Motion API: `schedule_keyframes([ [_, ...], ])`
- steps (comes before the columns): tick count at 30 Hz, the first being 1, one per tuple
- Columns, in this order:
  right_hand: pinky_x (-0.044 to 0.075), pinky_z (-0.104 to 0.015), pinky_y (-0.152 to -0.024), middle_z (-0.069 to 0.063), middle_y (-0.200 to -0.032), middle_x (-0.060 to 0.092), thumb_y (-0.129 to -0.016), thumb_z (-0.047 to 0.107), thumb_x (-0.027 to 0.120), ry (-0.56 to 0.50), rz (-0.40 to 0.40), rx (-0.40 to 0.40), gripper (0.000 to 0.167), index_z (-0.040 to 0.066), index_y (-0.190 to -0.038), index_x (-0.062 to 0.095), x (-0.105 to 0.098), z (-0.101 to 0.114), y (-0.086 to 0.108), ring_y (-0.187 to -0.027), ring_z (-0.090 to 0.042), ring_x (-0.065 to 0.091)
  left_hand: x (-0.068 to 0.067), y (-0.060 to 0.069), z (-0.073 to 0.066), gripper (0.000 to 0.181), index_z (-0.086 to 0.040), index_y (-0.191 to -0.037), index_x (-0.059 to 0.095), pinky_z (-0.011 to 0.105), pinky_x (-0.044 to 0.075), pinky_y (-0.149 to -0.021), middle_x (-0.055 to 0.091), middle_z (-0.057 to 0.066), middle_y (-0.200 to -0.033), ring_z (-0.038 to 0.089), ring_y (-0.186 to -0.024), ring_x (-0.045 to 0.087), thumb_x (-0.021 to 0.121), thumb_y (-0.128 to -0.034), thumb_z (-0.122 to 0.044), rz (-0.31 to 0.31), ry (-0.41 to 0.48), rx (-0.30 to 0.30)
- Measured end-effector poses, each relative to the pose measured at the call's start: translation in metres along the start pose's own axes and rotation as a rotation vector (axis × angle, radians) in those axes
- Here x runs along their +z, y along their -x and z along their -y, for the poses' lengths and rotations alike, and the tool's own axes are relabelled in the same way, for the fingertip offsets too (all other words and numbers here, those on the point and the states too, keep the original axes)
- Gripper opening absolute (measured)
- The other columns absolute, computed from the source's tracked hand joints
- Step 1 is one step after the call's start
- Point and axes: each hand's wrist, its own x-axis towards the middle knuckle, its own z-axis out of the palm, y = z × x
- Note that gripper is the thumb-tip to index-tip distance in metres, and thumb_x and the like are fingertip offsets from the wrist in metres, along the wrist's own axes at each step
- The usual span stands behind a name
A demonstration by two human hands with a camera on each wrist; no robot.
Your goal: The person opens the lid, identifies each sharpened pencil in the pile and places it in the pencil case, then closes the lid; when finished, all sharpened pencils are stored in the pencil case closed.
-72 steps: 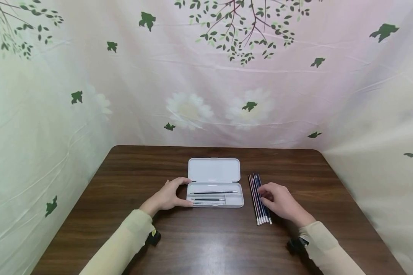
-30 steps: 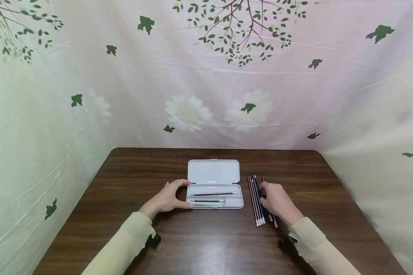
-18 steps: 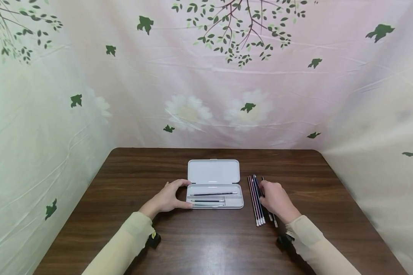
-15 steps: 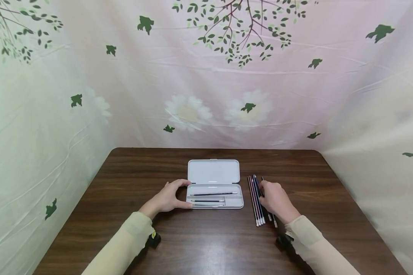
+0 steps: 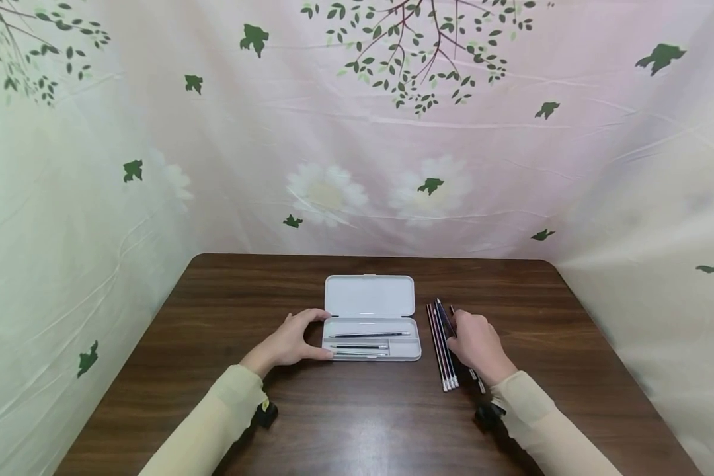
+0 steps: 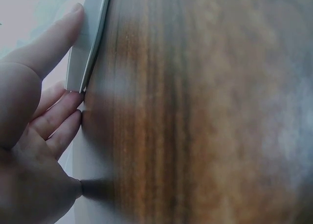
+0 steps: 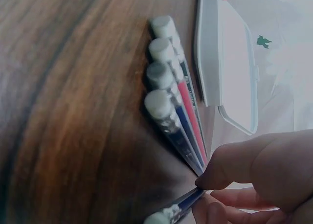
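Note:
A white pencil case (image 5: 415, 348) lies with its lid (image 5: 369, 295) folded back, several pencils (image 5: 369, 334) in its compartments. My left hand (image 5: 288, 338) holds the case's left end, thumb at the front corner and fingers toward the back. In the left wrist view the thumb (image 6: 56, 38) lies along the case's side wall. To the right of the case, my right hand (image 5: 480, 344) pinches a dark pencil (image 7: 188, 200) between thumb and fingers. Two eraser ends show below that hand in the head view; its fingers hide the middles. Several pencils (image 5: 442, 350) lie in a row beside it, white erasers toward me.
The brown wooden table (image 5: 357, 416) has rounded far corners. A printed cloth (image 5: 357, 139) with leaves, birds and flowers hangs behind and along both sides. Dark wrist devices (image 5: 266, 414) sit at both cuffs.
My right hand has come down onto the right side of the pencil row and drawn two dark pencils apart to the right, tilting them slightly. My left hand stays at the case.

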Motion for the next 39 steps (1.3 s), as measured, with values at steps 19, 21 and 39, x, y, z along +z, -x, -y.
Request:
schedule_keyframes([
  [19,0.053,-0.037,-0.067,-0.001,-0.083,0.069,-0.080,0.003,0.073,-0.127,-0.052,-0.191,0.021,0.001,-0.101,0.076,-0.016,0.010,0.001,-0.074,-0.016,0.061,0.000,-0.001,0.002,0.087,-0.013,-0.149,0.055,0.068,0.006,-0.127,0.054,0.006,-0.154,0.026,-0.150,0.043,0.091,-0.0794,-0.050,-0.004,0.011,0.007],
  [21,0.053,-0.036,-0.066,0.000,-0.085,0.068,-0.079,0.003,0.073,-0.132,-0.074,-0.228,0.022,0.004,-0.101,0.076,-0.015,0.013,0.001,-0.075,-0.014,0.061,0.000,-0.001,0.002,0.087,-0.013,-0.149,0.055,0.068,0.007,-0.126,0.054,0.006,-0.153,0.027,-0.149,0.043,0.091,-0.0795,-0.050,-0.004,0.013,0.012],
  [39,0.061,-0.040,-0.077,-0.001,-0.103,0.073,-0.089,-0.006,0.073,-0.080,-0.053,-0.539,0.026,0.011,-0.109,0.079,0.007,0.060,-0.014,-0.094,-0.019,0.072,0.000,0.000,0.001,0.086,-0.013,-0.148,0.055,0.068,0.006,-0.126,0.055,0.006,-0.153,0.027,-0.149,0.044,0.092,-0.0794,-0.048,-0.006,0.027,0.016],
])
